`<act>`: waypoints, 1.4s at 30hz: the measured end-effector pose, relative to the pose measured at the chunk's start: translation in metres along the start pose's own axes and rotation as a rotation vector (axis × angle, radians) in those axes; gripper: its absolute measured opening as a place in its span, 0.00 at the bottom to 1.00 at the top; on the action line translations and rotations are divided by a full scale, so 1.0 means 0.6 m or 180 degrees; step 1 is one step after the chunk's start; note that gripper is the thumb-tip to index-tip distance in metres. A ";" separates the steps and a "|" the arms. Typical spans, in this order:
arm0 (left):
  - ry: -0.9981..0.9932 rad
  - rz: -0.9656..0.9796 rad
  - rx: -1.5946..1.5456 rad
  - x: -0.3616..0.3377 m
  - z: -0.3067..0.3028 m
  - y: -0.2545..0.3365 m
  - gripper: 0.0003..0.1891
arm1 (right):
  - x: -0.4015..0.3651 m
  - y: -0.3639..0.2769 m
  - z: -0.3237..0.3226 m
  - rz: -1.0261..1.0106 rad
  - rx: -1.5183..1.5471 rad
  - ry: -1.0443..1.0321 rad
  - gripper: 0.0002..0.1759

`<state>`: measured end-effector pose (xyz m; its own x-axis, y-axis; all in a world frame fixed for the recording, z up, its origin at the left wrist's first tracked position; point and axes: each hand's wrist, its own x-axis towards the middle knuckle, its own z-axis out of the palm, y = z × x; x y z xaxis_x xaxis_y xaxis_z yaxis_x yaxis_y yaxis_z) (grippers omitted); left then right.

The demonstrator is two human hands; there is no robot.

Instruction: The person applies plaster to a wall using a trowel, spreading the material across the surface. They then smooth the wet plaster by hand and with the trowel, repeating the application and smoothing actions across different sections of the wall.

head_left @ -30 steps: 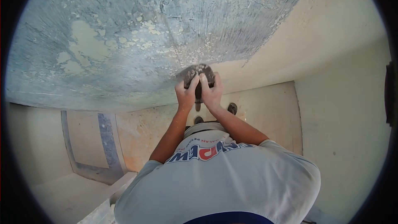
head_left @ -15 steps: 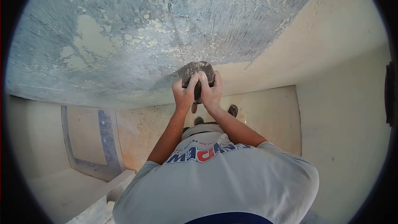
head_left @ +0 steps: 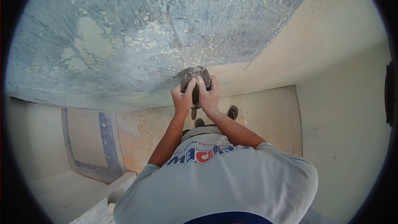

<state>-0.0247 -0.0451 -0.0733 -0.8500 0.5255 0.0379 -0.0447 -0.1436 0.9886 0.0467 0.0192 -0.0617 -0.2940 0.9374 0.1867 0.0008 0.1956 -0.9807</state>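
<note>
Both hands hold a dark, dust-coated, round-ended tool [head_left: 195, 93] close against the wall, its exact kind unclear. My left hand [head_left: 182, 98] wraps its left side, with the thumb along the top. On the other side, my right hand [head_left: 209, 96] grips it the same way, and the two thumbs nearly meet in the middle. Below the tool a narrow brown stub shows. White dust coats the fingers. Ahead, the blue-grey wall [head_left: 137, 58] is scuffed and carries pale flaking patches [head_left: 93, 37].
A smooth cream wall section [head_left: 306, 45] borders the blue-grey area on the right. Below lies a dusty tan floor [head_left: 265, 108], where my shod feet [head_left: 233, 112] stand. A blue-framed recess [head_left: 87, 139] is at the lower left, beside a pale ledge [head_left: 110, 193].
Both hands and the dark tool have moved slightly down the wall. My grip looks the same.
</note>
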 end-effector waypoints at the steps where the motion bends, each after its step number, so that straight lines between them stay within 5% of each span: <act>1: -0.0048 0.0017 0.0008 0.005 0.002 0.021 0.12 | 0.004 -0.016 0.002 0.0010 0.0022 -0.0040 0.15; 6: -0.0024 0.0164 0.0205 0.002 -0.002 -0.010 0.12 | 0.000 0.019 0.008 -0.0294 -0.0046 0.0114 0.16; 10: -0.0159 -0.0050 0.0256 0.017 0.004 0.071 0.12 | 0.007 -0.031 -0.002 0.0050 0.0001 -0.0097 0.12; 14: -0.0018 0.0256 0.0141 0.002 0.001 0.001 0.13 | -0.008 -0.001 0.000 -0.0174 0.0031 0.0002 0.13; 18: -0.0238 0.0063 0.0333 0.011 0.003 0.064 0.13 | 0.002 -0.017 0.001 -0.0100 0.0055 -0.0047 0.13; 22: -0.0074 0.0174 0.0167 -0.002 0.008 0.021 0.12 | -0.009 0.002 -0.002 -0.0157 -0.0152 -0.0034 0.14; 26: -0.0242 0.0073 0.0261 0.015 0.009 0.064 0.13 | 0.018 -0.064 -0.001 0.0012 0.0135 -0.0044 0.15; 29: -0.0187 0.0050 0.0232 0.006 0.007 0.007 0.13 | 0.004 0.019 -0.004 -0.0194 -0.0114 0.0000 0.15; 34: -0.0272 0.0063 0.0363 0.012 0.015 0.062 0.13 | 0.020 -0.037 -0.006 -0.0246 -0.0023 0.0088 0.16; 38: -0.0148 0.0032 0.0192 -0.005 0.017 -0.008 0.13 | -0.001 0.032 -0.019 -0.0335 -0.0322 -0.0007 0.15; 42: -0.0242 0.0023 0.0327 0.012 0.021 0.055 0.13 | 0.022 -0.018 -0.012 -0.0122 0.0046 -0.0024 0.15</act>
<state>-0.0253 -0.0353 -0.0388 -0.8076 0.5874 0.0521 0.0187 -0.0628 0.9979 0.0497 0.0318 -0.0484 -0.3009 0.9270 0.2239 -0.0243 0.2272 -0.9735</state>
